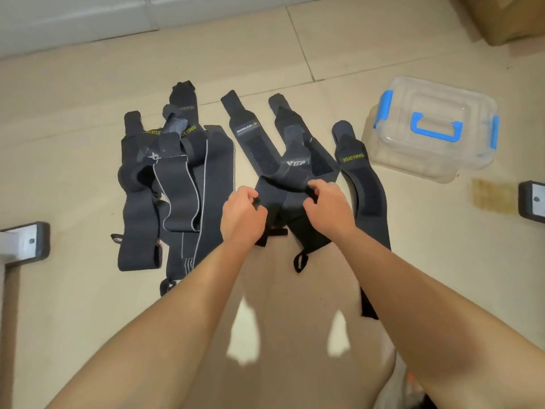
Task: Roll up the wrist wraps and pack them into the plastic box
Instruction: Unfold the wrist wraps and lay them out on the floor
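Observation:
Several black wrist wraps lie spread on the tiled floor. In the middle lies a black wrap with a white logo. My left hand pinches its near left edge and my right hand grips its near right edge, fingers curled into the fabric. Another wrap with green lettering lies just right of my right hand. A heap of overlapping wraps sits to the left. The clear plastic box with blue latches and handle stands at the right, lid on.
A grey-and-white furniture foot sits at the left edge and another at the right edge. A cardboard box stands in the far right corner. The white wall base runs along the top.

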`<move>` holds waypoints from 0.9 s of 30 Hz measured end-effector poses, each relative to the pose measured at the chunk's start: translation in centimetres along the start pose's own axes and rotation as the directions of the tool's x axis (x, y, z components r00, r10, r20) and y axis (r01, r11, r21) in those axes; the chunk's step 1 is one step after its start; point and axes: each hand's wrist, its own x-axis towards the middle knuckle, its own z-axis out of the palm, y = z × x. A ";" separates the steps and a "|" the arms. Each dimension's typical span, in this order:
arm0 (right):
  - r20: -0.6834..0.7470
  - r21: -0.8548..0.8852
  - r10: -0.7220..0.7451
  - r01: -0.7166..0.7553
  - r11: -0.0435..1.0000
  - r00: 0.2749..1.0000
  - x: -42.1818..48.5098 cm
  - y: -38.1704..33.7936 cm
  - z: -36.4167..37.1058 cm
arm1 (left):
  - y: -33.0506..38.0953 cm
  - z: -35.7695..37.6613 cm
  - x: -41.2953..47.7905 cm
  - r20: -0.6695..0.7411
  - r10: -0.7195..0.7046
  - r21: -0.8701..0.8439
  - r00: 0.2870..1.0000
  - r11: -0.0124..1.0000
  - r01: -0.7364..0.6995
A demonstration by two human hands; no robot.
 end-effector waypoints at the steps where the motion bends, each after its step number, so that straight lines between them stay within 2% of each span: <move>1: -0.025 0.029 0.015 -0.014 0.999 1.000 1.2 -0.8 0.1 | -0.2 0.0 0.9 0.013 0.039 0.028 0.999 0.999 -0.039; 4: -0.026 0.089 0.158 -0.155 0.984 0.987 4.7 -2.3 0.7 | -0.9 0.4 3.2 0.094 0.158 0.067 0.983 0.984 -0.164; 6: 0.002 0.143 0.274 -0.272 0.952 0.962 6.4 -2.9 1.5 | -1.1 0.9 4.4 0.145 0.163 0.063 0.976 0.983 -0.173; 9: -0.008 0.314 0.444 -0.419 0.852 0.896 8.5 -3.1 2.5 | -1.3 1.8 5.7 0.221 0.071 0.021 0.973 0.997 -0.078; 12: 0.058 0.535 0.571 -0.509 0.675 0.819 9.4 -3.2 2.7 | -1.7 2.4 6.0 0.251 -0.037 -0.032 0.967 0.998 0.047; 14: 0.148 0.682 0.596 -0.518 0.517 0.789 9.7 -3.4 2.5 | -2.1 2.2 5.4 0.263 -0.078 -0.093 0.962 0.990 0.106; 16: 0.203 0.759 0.591 -0.507 0.408 0.780 9.2 -4.1 1.8 | -2.5 1.7 4.3 0.310 -0.104 -0.164 0.945 0.973 0.160; 18: 0.281 0.825 0.543 -0.489 0.285 0.791 8.3 -4.7 1.1 | -3.0 1.3 2.7 0.392 -0.109 -0.203 0.914 0.958 0.201; 20: 0.356 0.853 0.446 -0.481 0.204 0.821 7.2 -5.0 0.5 | -3.4 0.9 1.1 0.449 -0.101 -0.182 0.888 0.962 0.202; 22: 0.376 0.861 0.369 -0.468 0.198 0.850 6.0 -5.4 -0.1 | -3.7 0.3 -0.4 0.525 -0.100 -0.155 0.845 0.965 0.210; 25: 0.350 0.842 0.283 -0.432 0.324 0.893 3.7 -7.0 -1.5 | -3.9 -1.3 -2.3 0.630 -0.089 -0.061 0.772 0.985 0.163; 27: 0.328 0.830 0.186 -0.377 0.412 0.926 2.4 -7.6 -2.0 | -3.0 -2.7 -2.9 0.606 -0.098 -0.043 0.789 0.987 0.156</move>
